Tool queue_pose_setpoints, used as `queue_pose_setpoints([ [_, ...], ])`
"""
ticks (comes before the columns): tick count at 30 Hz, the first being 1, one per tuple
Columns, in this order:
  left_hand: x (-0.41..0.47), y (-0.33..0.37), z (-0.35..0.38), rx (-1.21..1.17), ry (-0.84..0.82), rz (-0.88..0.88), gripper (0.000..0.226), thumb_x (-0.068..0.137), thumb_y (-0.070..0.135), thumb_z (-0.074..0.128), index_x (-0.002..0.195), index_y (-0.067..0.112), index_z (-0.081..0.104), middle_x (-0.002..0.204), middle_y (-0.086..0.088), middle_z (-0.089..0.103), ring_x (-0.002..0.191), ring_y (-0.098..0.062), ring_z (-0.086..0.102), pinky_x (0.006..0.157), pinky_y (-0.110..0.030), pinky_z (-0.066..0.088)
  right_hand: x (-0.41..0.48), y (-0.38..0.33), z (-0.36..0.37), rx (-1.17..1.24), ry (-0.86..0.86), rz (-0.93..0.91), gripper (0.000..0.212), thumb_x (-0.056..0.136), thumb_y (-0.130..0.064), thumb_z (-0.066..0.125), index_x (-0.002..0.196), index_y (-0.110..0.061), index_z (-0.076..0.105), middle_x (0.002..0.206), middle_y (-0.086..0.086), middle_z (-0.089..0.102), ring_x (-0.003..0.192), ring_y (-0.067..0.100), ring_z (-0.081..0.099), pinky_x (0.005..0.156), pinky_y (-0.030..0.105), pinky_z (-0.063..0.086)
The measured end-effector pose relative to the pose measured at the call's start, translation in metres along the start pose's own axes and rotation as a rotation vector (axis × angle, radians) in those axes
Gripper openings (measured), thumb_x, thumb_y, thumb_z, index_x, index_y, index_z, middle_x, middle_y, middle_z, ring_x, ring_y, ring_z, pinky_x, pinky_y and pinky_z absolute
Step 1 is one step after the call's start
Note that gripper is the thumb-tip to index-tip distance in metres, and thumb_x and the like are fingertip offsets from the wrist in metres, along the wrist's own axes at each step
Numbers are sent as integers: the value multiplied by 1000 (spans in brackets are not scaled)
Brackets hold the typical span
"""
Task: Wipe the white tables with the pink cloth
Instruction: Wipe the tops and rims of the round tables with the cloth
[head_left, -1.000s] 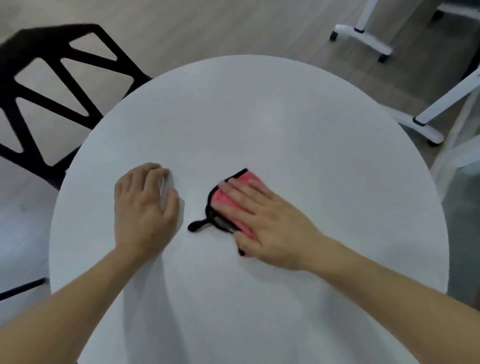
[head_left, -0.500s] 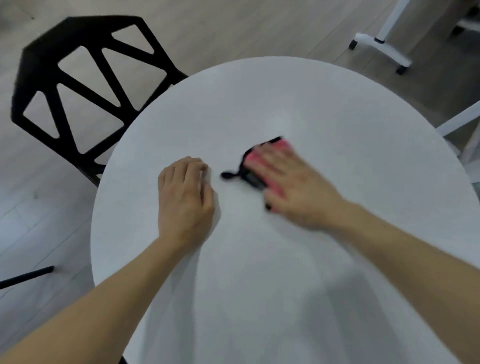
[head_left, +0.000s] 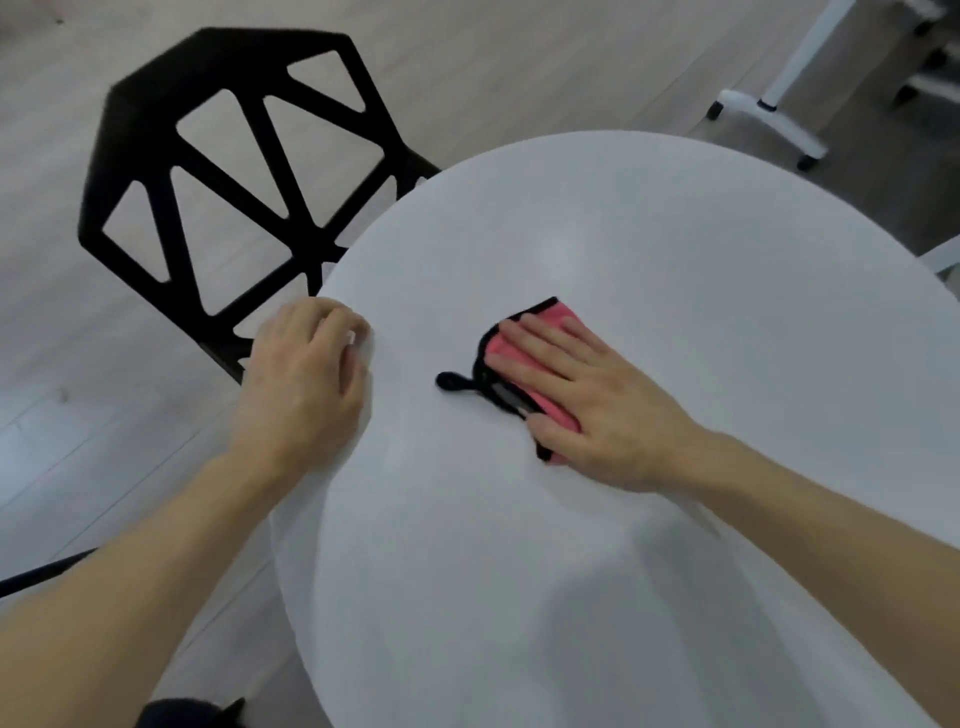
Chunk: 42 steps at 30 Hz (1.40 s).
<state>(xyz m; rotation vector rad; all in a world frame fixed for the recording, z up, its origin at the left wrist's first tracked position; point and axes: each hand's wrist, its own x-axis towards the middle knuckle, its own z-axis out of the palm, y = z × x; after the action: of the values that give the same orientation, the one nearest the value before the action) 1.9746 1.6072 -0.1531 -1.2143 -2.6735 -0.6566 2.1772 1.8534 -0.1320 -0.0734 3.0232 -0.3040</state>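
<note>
Fingers (head_left: 540, 338) of the right hand (head_left: 597, 415) are lying straight and slightly spread, pressing the cloth (head_left: 561, 316) flat onto the bench (head_left: 675, 234). The pink cloth is sitting near the middle of the round white top, and its black loop (head_left: 452, 382) is poking out toward the left hand (head_left: 304, 379). That hand is resting at the left rim, apart from the cloth, with its fingers curling under. I am not making out whether it is holding anything. A black chair (head_left: 223, 171) is standing on the floor (head_left: 78, 415) just beyond that rim, and white caster legs (head_left: 769, 111) are showing far right.
</note>
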Motion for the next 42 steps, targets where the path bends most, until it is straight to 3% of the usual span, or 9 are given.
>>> queue_pose_setpoints([
  [6, -6, -6, 13, -11, 67, 21, 16, 96, 2, 64, 110, 8, 67, 119, -3, 63, 110, -32, 57, 99, -48, 43, 122, 83, -15, 12, 221, 727, 87, 93, -59, 11, 172, -24, 22, 181, 10, 12, 167, 27, 7, 135, 50, -1],
  [10, -7, -4, 9, -23, 54, 23, 17, 94, 0, 64, 110, 6, 67, 120, -7, 63, 112, -33, 57, 102, -46, 43, 155, -40, 13, -47, 191, 222, 75, 101, -52, 24, 169, -21, 32, 179, 8, 22, 167, 26, 13, 135, 50, 3],
  [13, -8, -1, 5, -51, 47, -13, 9, 94, -1, 63, 101, 5, 63, 113, -7, 60, 104, -34, 57, 98, -44, 43, 101, -46, 10, -26, 90, -43, 69, 106, -45, 41, 171, -25, 28, 180, 2, 16, 168, 19, 6, 136, 44, 0],
  [20, -7, 3, 4, -46, 29, -13, 11, 91, -1, 63, 98, 7, 61, 109, -5, 58, 105, -32, 53, 100, -44, 42, 146, 79, -22, 47, 185, 742, 80, 99, -58, 21, 172, -27, 19, 181, 9, 7, 168, 25, 3, 135, 45, -5],
  [27, -6, 0, 4, -62, 24, -19, 11, 91, -1, 67, 97, 7, 62, 112, -5, 59, 104, -30, 55, 101, -36, 39, 134, -47, 9, -6, 118, 91, 68, 105, -48, 38, 170, -29, 31, 180, 2, 16, 168, 18, 6, 136, 45, 1],
  [29, -6, 0, 4, -78, 26, -23, 11, 91, -1, 67, 97, 7, 62, 113, -4, 58, 105, -30, 55, 102, -33, 36, 95, -8, 2, 2, 83, 147, 69, 105, -51, 41, 170, -32, 29, 181, 0, 15, 168, 17, 5, 136, 45, 1],
  [34, -5, -3, 8, -65, 24, -4, 13, 89, -2, 64, 96, 8, 61, 110, -5, 57, 107, -31, 54, 102, -41, 40, 153, 57, -13, 3, 240, 749, 83, 97, -62, 20, 171, -26, 24, 180, 13, 13, 167, 29, 8, 135, 50, 0],
  [38, -8, -4, 9, -76, 20, -11, 13, 88, -1, 65, 96, 8, 60, 110, -5, 56, 110, -31, 53, 103, -45, 41, 198, -34, 6, -17, 214, 437, 75, 101, -53, 22, 169, -25, 32, 178, 10, 22, 166, 28, 13, 134, 54, 4],
  [42, -6, -3, 7, -93, -7, -14, 11, 89, 0, 63, 97, 7, 59, 111, -7, 56, 109, -34, 54, 103, -48, 42, 98, -59, 13, 20, 168, 319, 67, 107, -48, 38, 171, -29, 28, 181, 2, 12, 168, 18, 2, 136, 47, 2],
])
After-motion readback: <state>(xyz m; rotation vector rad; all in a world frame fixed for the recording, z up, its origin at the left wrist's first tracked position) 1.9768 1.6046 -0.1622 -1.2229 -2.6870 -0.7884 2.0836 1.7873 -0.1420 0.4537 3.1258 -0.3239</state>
